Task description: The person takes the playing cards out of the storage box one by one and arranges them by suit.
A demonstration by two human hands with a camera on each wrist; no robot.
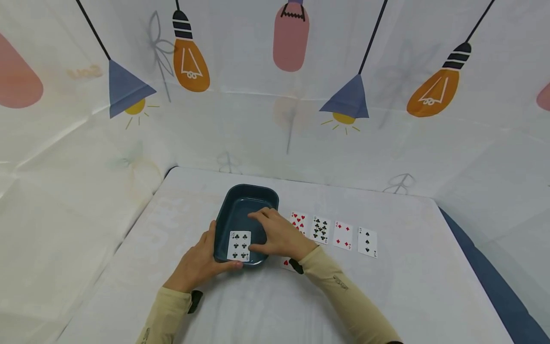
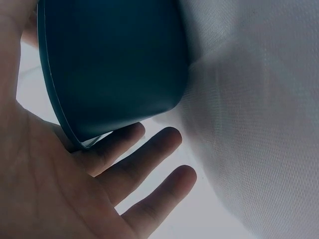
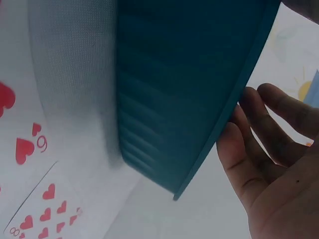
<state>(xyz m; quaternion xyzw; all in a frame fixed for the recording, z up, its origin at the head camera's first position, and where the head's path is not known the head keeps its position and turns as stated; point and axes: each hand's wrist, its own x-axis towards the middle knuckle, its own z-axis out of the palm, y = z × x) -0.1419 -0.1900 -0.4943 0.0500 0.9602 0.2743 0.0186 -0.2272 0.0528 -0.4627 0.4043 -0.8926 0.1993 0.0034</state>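
Observation:
A dark teal rectangular dish (image 1: 229,206) sits on the white-covered table. Inside its near end lies a six of clubs playing card (image 1: 238,245), face up. My left hand (image 1: 197,260) holds the dish's near left corner, thumb along the front rim and fingers at the side wall; in the left wrist view the fingers (image 2: 144,172) spread beside that wall (image 2: 119,64). Over the dish's right side reaches my right hand (image 1: 281,234), fingers bent and thumb apart from them, the thumb tip beside the card's right edge. In the right wrist view, the dish's wall (image 3: 164,99) hides part of this hand.
Right of the dish, a hearts card (image 1: 298,221), a clubs card (image 1: 320,229), a four of diamonds (image 1: 343,235) and a spades card (image 1: 367,242) lie in a row. Another red card (image 1: 286,262) is partly under my right wrist. Printed fabric (image 1: 258,124) hangs behind the table.

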